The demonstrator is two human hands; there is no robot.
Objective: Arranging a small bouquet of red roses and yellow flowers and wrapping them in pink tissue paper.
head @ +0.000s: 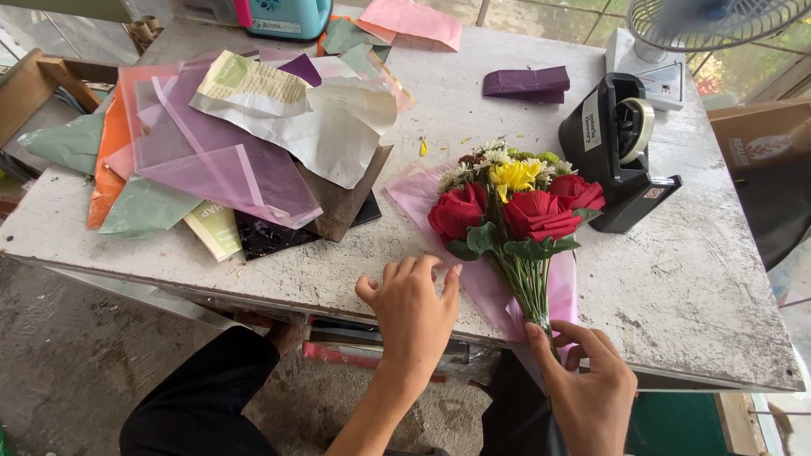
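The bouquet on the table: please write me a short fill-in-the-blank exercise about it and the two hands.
1. The bouquet lies on a sheet of ____ wrapping paper.
2. The right hand pinches the flower ____ at the table's edge.
3. Among the red roses sits one ____ flower.
4. The left hand rests ____ on the table.

Missing words: pink; stems; yellow; flat

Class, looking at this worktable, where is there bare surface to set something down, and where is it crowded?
Bare: the table right of the bouquet, below the tape dispenser; also between the purple folded paper and the paper pile. Crowded: the left half, under that pile.
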